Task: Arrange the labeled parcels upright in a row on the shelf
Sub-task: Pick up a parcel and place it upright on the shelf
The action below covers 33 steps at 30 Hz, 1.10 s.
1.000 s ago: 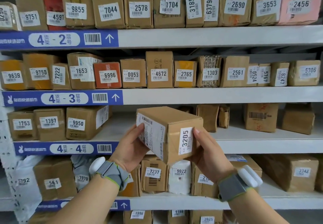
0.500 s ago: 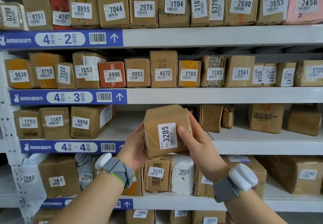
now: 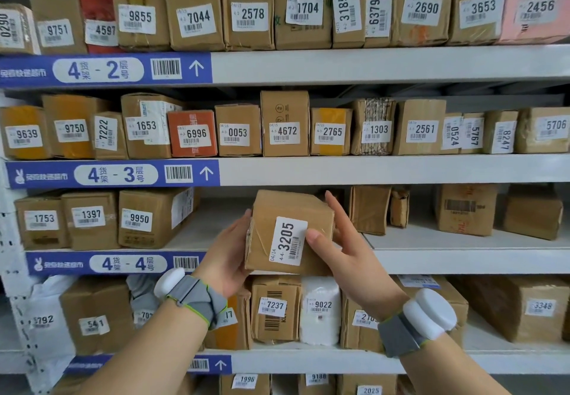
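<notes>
Both hands hold the brown cardboard parcel 3205 in front of the 4-4 shelf: the left hand grips its creased, taped left side, and the right hand curls around the right side with the thumb on the white label. The parcel's lower edge hides the shelf lip, so I cannot tell whether it touches. White metal shelves carry rows of rectangular cartons, and box 9950 stands to the left.

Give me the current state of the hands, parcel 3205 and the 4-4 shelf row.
Parcel 3205: held at the shelf front, label facing out with digits sideways.
Left hand: holds the parcel's left side.
Right hand: holds its right side, thumb at the label.
Parcels 1753, 1397, 9950: standing in a row, labels out.
4-4 shelf: gap right of 9950; unlabeled-side parcels at the back.
</notes>
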Each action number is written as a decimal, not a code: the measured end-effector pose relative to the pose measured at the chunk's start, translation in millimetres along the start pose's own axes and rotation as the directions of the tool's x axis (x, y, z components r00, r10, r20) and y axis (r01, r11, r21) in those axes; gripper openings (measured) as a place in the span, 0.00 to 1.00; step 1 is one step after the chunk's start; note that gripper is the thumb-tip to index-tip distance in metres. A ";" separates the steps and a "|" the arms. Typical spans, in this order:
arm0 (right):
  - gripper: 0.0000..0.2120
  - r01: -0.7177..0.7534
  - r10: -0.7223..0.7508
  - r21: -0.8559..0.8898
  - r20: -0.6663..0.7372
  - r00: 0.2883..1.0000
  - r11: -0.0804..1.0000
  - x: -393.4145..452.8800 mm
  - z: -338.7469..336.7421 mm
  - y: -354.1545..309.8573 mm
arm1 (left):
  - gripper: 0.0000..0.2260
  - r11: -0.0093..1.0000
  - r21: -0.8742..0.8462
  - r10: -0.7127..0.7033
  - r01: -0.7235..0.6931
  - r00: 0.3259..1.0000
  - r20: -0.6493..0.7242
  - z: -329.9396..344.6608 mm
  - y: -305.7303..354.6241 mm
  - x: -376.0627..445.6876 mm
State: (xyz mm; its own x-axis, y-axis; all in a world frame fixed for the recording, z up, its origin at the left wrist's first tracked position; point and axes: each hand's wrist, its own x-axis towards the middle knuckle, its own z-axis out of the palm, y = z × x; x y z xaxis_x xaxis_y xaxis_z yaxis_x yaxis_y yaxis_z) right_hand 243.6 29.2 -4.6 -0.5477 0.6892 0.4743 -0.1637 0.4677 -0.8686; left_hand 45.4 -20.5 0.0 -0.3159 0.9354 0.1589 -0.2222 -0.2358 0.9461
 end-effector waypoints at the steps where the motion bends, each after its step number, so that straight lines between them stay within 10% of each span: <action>1: 0.42 -0.009 0.009 -0.003 -0.001 1.000 1.000 0.6 -0.2 2.1 | 0.11 0.999 0.041 0.018 -0.017 1.000 -0.023 -0.1 2.5 -0.6; 7: 0.29 -0.083 0.084 0.066 -0.014 0.996 0.994 -2.9 6.6 7.8 | 0.16 0.995 0.095 0.052 -0.042 0.993 -0.107 -2.4 10.6 0.4; 25: 0.35 -0.248 0.249 0.242 0.027 0.968 0.938 9.4 55.2 31.5 | 0.22 0.942 0.310 0.224 -0.131 0.932 -0.286 -7.5 19.1 -6.5; 33: 0.22 -0.210 0.216 -0.337 -0.020 0.976 0.918 40.9 62.4 42.3 | 0.15 0.910 0.385 0.227 -0.156 0.963 -0.147 -15.9 9.7 -5.3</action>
State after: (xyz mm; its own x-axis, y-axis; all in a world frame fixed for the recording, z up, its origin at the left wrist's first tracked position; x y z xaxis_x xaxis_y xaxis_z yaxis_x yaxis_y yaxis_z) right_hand 163.1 42.7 -30.9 -0.5536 0.7848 0.2786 0.2408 0.4711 -0.8486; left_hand 30.3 -32.0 3.9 -0.4900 0.8082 0.3267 0.2019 -0.2593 0.9444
